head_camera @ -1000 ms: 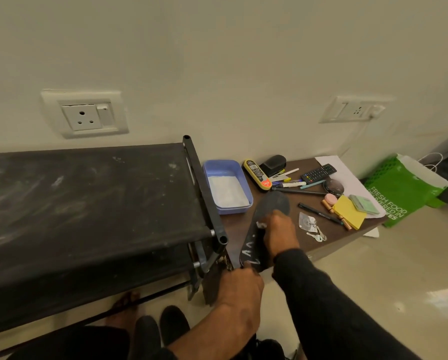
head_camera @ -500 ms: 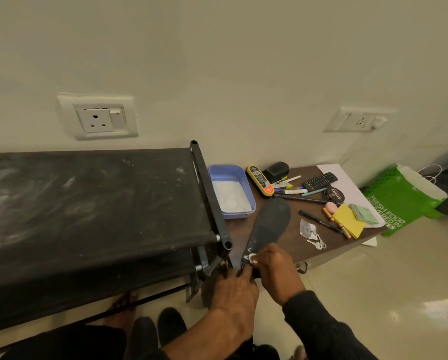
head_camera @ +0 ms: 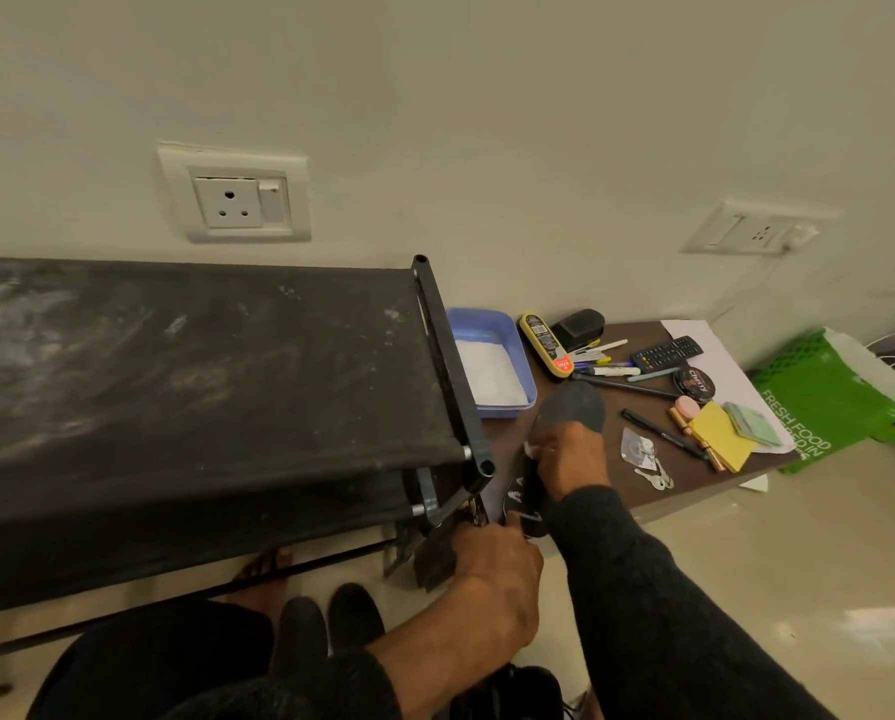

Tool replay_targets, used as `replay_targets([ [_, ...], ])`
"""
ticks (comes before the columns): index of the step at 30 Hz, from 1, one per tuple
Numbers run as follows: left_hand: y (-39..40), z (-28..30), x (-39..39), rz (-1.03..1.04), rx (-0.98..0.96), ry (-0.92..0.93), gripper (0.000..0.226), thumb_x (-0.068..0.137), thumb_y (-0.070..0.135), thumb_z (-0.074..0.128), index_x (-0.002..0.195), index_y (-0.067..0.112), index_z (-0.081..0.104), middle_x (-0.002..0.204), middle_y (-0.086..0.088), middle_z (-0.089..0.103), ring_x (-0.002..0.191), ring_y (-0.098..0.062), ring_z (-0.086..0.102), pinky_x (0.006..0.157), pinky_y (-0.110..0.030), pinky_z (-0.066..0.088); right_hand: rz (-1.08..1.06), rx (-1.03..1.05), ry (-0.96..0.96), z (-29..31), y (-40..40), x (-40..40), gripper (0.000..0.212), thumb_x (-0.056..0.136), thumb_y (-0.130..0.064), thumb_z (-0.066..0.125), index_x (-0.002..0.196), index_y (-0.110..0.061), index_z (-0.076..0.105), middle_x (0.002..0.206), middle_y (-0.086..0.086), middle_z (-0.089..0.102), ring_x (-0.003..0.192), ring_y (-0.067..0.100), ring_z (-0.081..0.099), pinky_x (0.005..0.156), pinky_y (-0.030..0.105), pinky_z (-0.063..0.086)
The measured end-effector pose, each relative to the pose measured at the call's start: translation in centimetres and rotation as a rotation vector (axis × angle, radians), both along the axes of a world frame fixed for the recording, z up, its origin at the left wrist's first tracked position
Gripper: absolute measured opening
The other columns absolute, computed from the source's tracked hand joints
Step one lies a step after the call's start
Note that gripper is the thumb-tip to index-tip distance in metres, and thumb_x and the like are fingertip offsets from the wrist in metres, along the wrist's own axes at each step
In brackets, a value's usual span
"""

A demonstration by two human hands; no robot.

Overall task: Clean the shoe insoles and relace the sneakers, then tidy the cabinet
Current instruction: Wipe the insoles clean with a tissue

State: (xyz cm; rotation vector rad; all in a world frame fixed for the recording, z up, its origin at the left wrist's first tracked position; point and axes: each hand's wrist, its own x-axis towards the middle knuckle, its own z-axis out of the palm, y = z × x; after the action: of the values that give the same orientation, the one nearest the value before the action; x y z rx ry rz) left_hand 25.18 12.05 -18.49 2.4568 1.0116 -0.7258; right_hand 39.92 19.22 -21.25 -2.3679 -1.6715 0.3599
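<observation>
- Insole: one, dark grey, lying lengthwise on the brown low table, heel end overhanging the near edge, toe end pointing toward the blue tub.
- Left hand is reaching in from below, fingers curled round the insole's heel end and pinching it at the table's edge.
- Right hand is coming in over the left in a dark sleeve, knuckles up, pressing down on the middle of the insole; fingers are bunched round a small white wipe showing at the fingertips.
- Shoe rack: one, black, dusty top, standing just left of the table and touching the hands' work area at its corner post.
- Sneakers: two dark toes showing on the floor below the rack; one bare foot beside them.
- Blue tub is holding white powder or cloth; cannot tell which.
- Table count: one yellow-black polish applicator, one black stapler-like item, one remote, one round Cherry tin, one yellow sticky pad, one green pad, one key bunch; loose pens are too jumbled to be counting exactly.
- Green bag: one, sitting on the floor right of the table.
- Wall sockets: two, one above the rack, one at right.
</observation>
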Motion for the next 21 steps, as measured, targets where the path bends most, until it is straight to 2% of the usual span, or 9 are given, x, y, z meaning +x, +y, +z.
replay_targets([
  [3, -0.4, -0.2, 0.2, 0.042, 0.056, -0.006, 0.059, 0.09, 0.031, 0.07, 0.142, 0.01, 0.049, 0.149, -0.015, 0.041, 0.124, -0.034, 0.053, 0.096, -0.046, 0.05, 0.142, -0.013, 0.043, -0.2, -4.0, -1.8, 0.013, 0.093, -0.006, 0.064, 0.097, -0.01, 0.075, 0.101, 0.007, 0.068, 0.091, 0.02, 0.067, 0.081, 0.028, 0.057],
  [5, -1.1, -0.8, 0.1, 0.07, 0.077, -0.02, 0.056, 0.091, 0.028, 0.069, 0.14, 0.011, 0.051, 0.146, -0.011, 0.045, 0.119, -0.031, 0.057, 0.09, -0.044, 0.049, 0.204, 0.008, 0.067, -0.1, -6.3, -2.5, 0.011, 0.091, -0.007, 0.067, 0.095, -0.012, 0.075, 0.1, 0.005, 0.066, 0.088, 0.017, 0.065, 0.079, 0.029, 0.058],
  [9, -0.8, -1.4, 0.0, 0.061, 0.063, -0.011, 0.065, 0.09, 0.023, 0.068, 0.147, 0.007, 0.041, 0.145, -0.016, 0.045, 0.118, -0.034, 0.057, 0.094, -0.044, 0.051, 0.215, 0.017, 0.028, -0.7, -4.4, -1.0, 0.01, 0.091, -0.009, 0.068, 0.099, -0.011, 0.074, 0.102, 0.008, 0.066, 0.092, 0.022, 0.065, 0.084, 0.038, 0.057],
  [12, -0.4, -1.1, -0.3, -0.002, 0.028, 0.019, 0.067, 0.091, 0.029, 0.069, 0.147, 0.006, 0.04, 0.154, -0.019, 0.035, 0.127, -0.037, 0.05, 0.1, -0.048, 0.049, 0.145, -0.026, -0.008, -0.9, 0.0, 0.7, 0.013, 0.091, -0.013, 0.069, 0.101, -0.017, 0.077, 0.106, 0.004, 0.069, 0.1, 0.021, 0.065, 0.093, 0.039, 0.055],
  [14, -0.3, -0.9, -0.6, -0.022, 0.025, 0.021, 0.072, 0.091, 0.032, 0.068, 0.151, 0.008, 0.036, 0.16, -0.017, 0.024, 0.131, -0.038, 0.047, 0.099, -0.049, 0.049, 0.107, -0.032, -0.032, -1.3, 0.8, 0.6, 0.019, 0.088, -0.007, 0.07, 0.1, -0.019, 0.079, 0.107, 0.005, 0.07, 0.101, 0.024, 0.066, 0.093, 0.04, 0.055],
  [16, -0.7, -0.8, -0.7, 0.003, 0.036, 0.022, 0.071, 0.091, 0.03, 0.067, 0.152, 0.011, 0.036, 0.163, -0.015, 0.018, 0.13, -0.04, 0.048, 0.095, -0.051, 0.049, 0.119, 0.012, -0.043, -1.5, -0.9, -0.2, 0.019, 0.088, -0.004, 0.069, 0.099, -0.018, 0.078, 0.105, 0.004, 0.068, 0.097, 0.022, 0.065, 0.088, 0.038, 0.057],
  [19, -1.3, -0.7, -0.7, -0.008, 0.108, 0.05, 0.07, 0.091, 0.035, 0.066, 0.15, 0.011, 0.039, 0.163, -0.014, 0.022, 0.132, -0.04, 0.045, 0.098, -0.054, 0.047, 0.184, 0.064, 0.006, -1.7, -5.1, -1.5, 0.009, 0.092, -0.013, 0.067, 0.095, -0.017, 0.075, 0.099, 0.001, 0.063, 0.087, 0.015, 0.064, 0.079, 0.031, 0.058],
  [21, -1.6, -0.6, -0.9, -0.034, 0.128, 0.07, 0.075, 0.091, 0.036, 0.066, 0.154, 0.011, 0.032, 0.166, -0.012, 0.01, 0.136, -0.043, 0.038, 0.1, -0.055, 0.045, 0.27, 0.058, -0.004, -1.5, -7.5, -1.8, 0.01, 0.093, -0.014, 0.066, 0.095, -0.019, 0.075, 0.098, -0.002, 0.061, 0.085, 0.01, 0.061, 0.078, 0.026, 0.057],
])
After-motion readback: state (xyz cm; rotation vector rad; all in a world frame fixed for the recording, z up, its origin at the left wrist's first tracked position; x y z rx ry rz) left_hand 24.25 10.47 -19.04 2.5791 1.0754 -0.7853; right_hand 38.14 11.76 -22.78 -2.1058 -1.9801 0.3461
